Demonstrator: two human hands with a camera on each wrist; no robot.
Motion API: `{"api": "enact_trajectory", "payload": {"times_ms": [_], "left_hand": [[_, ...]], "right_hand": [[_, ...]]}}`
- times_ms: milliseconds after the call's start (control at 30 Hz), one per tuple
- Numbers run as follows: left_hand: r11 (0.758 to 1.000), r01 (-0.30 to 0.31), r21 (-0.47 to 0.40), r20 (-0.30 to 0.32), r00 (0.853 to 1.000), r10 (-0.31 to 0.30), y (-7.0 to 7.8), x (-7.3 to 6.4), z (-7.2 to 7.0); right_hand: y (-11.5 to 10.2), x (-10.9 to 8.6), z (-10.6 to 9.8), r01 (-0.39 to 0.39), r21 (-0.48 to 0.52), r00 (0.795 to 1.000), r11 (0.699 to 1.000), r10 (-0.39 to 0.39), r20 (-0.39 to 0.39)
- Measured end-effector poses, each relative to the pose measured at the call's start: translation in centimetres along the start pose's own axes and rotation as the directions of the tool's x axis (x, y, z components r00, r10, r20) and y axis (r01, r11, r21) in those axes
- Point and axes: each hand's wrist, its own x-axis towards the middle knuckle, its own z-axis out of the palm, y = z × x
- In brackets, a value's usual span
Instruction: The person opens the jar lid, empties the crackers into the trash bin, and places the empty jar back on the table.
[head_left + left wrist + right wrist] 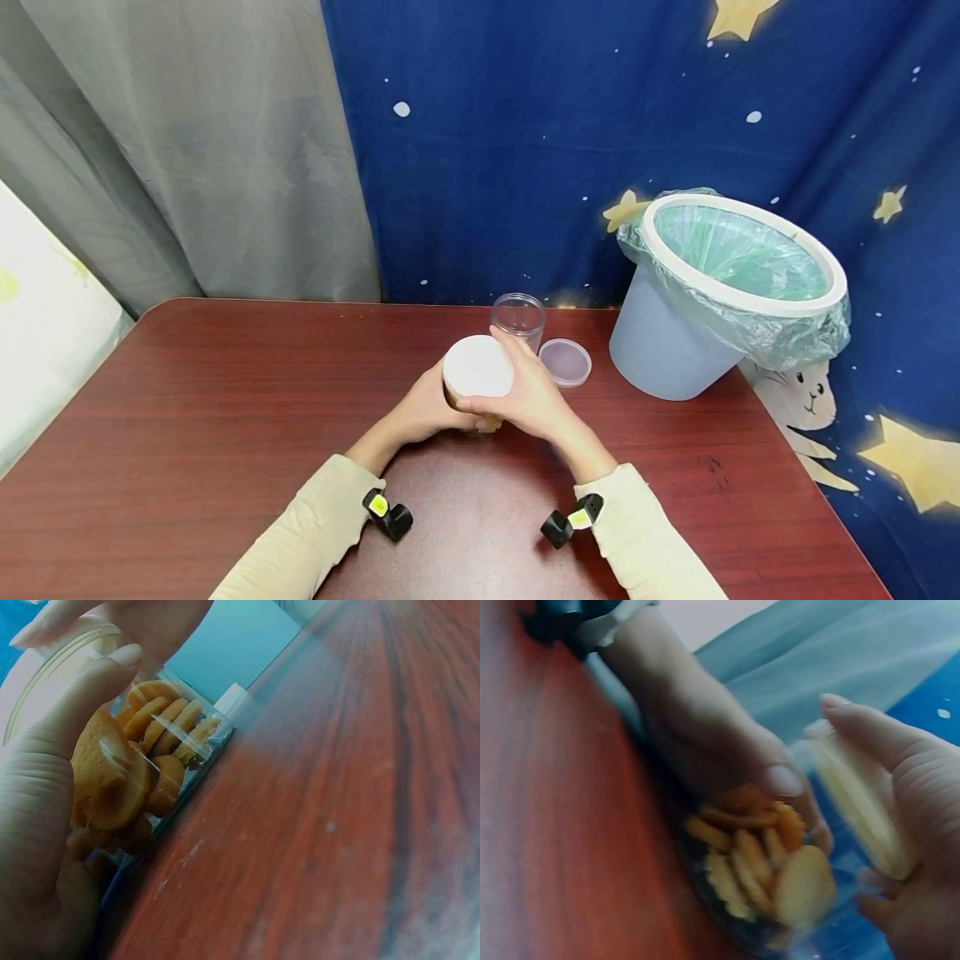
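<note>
My left hand (429,407) is wrapped around the side of a clear jar of cookies, and its thumb lies near the rim. Through the clear wall show several golden-brown cookies (112,772), some with wavy edges. Above them, my right hand (536,393) grips a round white lid (477,365) by its edge, thumb on the near side and fingers on the far side. In the right wrist view the lid is tilted close over the jar's mouth. From the head view the lid and both hands hide most of the jar.
Just behind the hands stands a second clear jar (517,315), with a translucent round lid (565,362) flat on the table beside it. A blue bin (660,342) with a white rim and green liner stands at the right back. The brown table (225,433) ends at curtains.
</note>
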Motion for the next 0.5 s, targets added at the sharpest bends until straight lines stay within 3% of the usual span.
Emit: {"api": "enact_trajectory", "payload": {"times_ms": [233,500], "left_hand": [[0.999,0.013,0.043,-0.010,1.000,-0.013,0.18,0.04,0.12],[0.998,0.010,0.055,-0.008,1.000,-0.010,0.20,0.03,0.04]], "right_hand": [[-0.20,-0.09,0.94,0.015,-0.039,0.997,0.999,-0.018,-0.077],[-0.74,-0.23,0.18,0.034,-0.034,0.991,0.999,-0.038,-0.131]]}}
